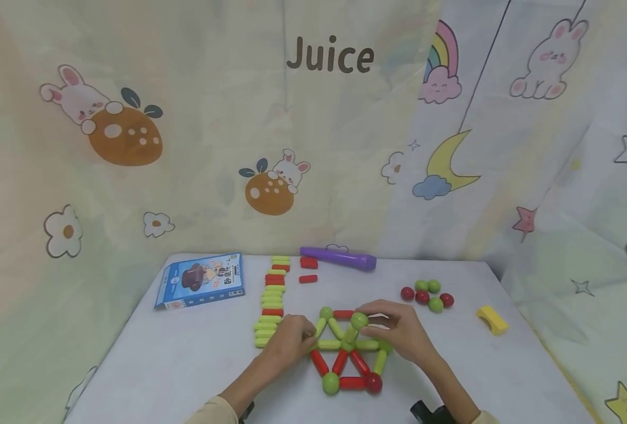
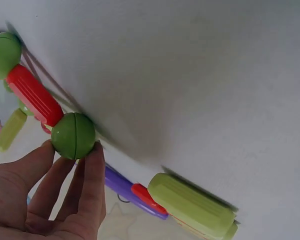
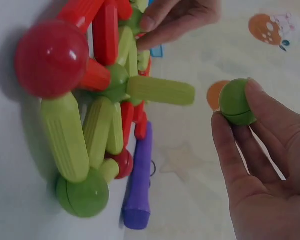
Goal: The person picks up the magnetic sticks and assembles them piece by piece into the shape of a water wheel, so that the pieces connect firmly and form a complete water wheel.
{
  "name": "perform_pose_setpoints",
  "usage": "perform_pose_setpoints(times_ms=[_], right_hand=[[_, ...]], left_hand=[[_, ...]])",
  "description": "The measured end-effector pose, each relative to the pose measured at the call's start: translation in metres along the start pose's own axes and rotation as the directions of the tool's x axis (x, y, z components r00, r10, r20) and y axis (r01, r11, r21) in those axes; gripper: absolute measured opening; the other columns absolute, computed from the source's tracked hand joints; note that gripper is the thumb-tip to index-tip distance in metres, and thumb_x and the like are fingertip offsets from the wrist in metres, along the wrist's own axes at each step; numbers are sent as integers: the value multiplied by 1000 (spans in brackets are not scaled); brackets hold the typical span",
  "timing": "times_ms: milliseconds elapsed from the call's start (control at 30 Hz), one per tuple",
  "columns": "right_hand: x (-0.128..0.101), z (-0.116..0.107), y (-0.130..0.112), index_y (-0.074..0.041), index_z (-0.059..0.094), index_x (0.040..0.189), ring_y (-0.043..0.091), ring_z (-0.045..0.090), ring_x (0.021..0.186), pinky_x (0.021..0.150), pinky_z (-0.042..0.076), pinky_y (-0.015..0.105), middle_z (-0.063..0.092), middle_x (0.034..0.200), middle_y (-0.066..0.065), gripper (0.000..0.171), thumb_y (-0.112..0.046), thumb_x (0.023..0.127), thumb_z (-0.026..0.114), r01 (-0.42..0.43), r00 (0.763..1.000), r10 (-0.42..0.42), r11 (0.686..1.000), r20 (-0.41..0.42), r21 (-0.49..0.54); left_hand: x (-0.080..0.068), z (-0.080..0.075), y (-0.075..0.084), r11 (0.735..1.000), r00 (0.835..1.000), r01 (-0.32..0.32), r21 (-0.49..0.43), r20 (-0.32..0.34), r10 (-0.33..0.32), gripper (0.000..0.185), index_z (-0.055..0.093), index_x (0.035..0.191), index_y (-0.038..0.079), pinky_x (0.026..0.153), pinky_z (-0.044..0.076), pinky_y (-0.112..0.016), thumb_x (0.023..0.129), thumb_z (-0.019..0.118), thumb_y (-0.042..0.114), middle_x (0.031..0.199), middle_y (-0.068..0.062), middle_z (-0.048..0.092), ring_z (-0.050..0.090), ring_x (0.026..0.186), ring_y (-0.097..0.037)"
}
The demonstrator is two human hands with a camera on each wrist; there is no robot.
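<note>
A flat wheel of red and green rods (image 1: 352,383) joined by balls lies on the table. From its green centre ball (image 3: 115,82) a green rod (image 3: 162,91) stands up. My right hand (image 1: 401,331) pinches a loose green ball (image 3: 236,102) between thumb and fingers, apart from that rod's free end in the right wrist view. With thumb and fingertips, my left hand (image 1: 288,340) holds the green corner ball (image 2: 73,135) at the wheel's left side. A red ball (image 1: 373,383) and another green ball (image 1: 331,383) form the near corners.
Green and red rods (image 1: 272,304) lie in a column left of the wheel. Behind are a blue box (image 1: 202,281), red rods (image 1: 308,279) and a purple wand-like stick (image 1: 339,258). Several red and green balls (image 1: 422,297) and a yellow arched block (image 1: 492,320) lie at right.
</note>
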State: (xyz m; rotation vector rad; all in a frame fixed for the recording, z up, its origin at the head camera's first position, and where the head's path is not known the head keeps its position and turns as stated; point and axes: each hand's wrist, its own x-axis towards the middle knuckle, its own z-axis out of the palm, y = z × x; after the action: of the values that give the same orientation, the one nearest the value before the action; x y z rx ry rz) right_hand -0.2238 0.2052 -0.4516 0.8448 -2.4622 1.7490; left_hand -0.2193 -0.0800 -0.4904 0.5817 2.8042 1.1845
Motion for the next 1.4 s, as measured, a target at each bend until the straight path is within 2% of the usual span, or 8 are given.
perform_pose_setpoints(times_ms=[200, 533, 700, 867, 1033, 1100, 1200, 1400], right_hand=[[5, 5, 12, -2, 78, 123, 15, 73, 111, 98, 61, 42, 79, 118, 8, 35, -3, 89, 86, -14, 1000, 14, 999, -20, -29], [5, 3, 17, -14, 76, 130, 20, 73, 118, 100, 60, 45, 78, 126, 7, 42, -11, 90, 88, -69, 997, 67, 995, -38, -66], [-10, -3, 26, -7, 70, 139, 31, 72, 121, 101, 60, 44, 75, 132, 11, 52, -12, 91, 87, -110, 994, 109, 994, -32, -18], [-34, -1, 45, 7, 65, 139, 41, 73, 116, 97, 61, 44, 73, 127, 26, 54, -9, 91, 86, -80, 997, 79, 996, 17, 35], [-38, 8, 53, 10, 64, 138, 41, 74, 113, 96, 61, 41, 72, 127, 31, 52, -9, 93, 84, -18, 999, 14, 998, 50, 68], [-35, 10, 51, 8, 66, 137, 40, 74, 113, 96, 61, 40, 72, 126, 29, 50, -10, 93, 84, -4, 999, 1, 998, 46, 63], [-31, 8, 48, 4, 69, 133, 39, 74, 113, 96, 61, 41, 74, 125, 26, 46, -11, 93, 85, 4, 1000, -5, 999, 26, 38], [-30, -6, 45, 2, 73, 128, 33, 75, 114, 99, 60, 42, 76, 124, 20, 41, -12, 91, 86, -22, 999, 22, 1000, -35, -13]], left_hand=[[3, 4, 4, 1000, 1000, -4, -11, -13, 4, 11, 84, 104, -1, 65, 51, -21, 96, 81, 6, 80, 2, 74, 57, 72, -9], [10, 0, 10, 1000, 1000, 24, -15, 15, -24, 19, 83, 112, 0, 70, 57, -23, 96, 82, 11, 103, -6, 80, 64, 85, -12], [45, -13, 4, 1000, 1000, 30, 9, 4, -30, 28, 79, 121, -2, 81, 64, -34, 98, 81, 13, 115, -13, 78, 72, 97, -23], [92, -21, -20, 976, 994, 23, 215, -109, 0, 27, 72, 125, -9, 99, 59, -49, 99, 73, 1, 119, -22, 74, 68, 113, -36], [114, -22, -41, 910, 990, 120, 396, -115, -81, 8, 73, 102, -5, 82, 58, -39, 99, 66, -6, 93, -14, 67, 60, 88, -27], [116, -21, -44, 898, 989, 135, 419, -116, -94, 8, 73, 95, -4, 73, 55, -36, 99, 66, -6, 84, -11, 63, 55, 81, -24], [109, -20, -40, 921, 987, 132, 366, -134, -88, 5, 75, 93, -4, 70, 56, -34, 96, 71, -6, 81, -10, 64, 55, 77, -22], [66, -20, 2, 985, 984, 101, 137, -157, -79, 14, 82, 107, -3, 80, 64, -39, 94, 81, 2, 100, -12, 79, 69, 88, -23]])
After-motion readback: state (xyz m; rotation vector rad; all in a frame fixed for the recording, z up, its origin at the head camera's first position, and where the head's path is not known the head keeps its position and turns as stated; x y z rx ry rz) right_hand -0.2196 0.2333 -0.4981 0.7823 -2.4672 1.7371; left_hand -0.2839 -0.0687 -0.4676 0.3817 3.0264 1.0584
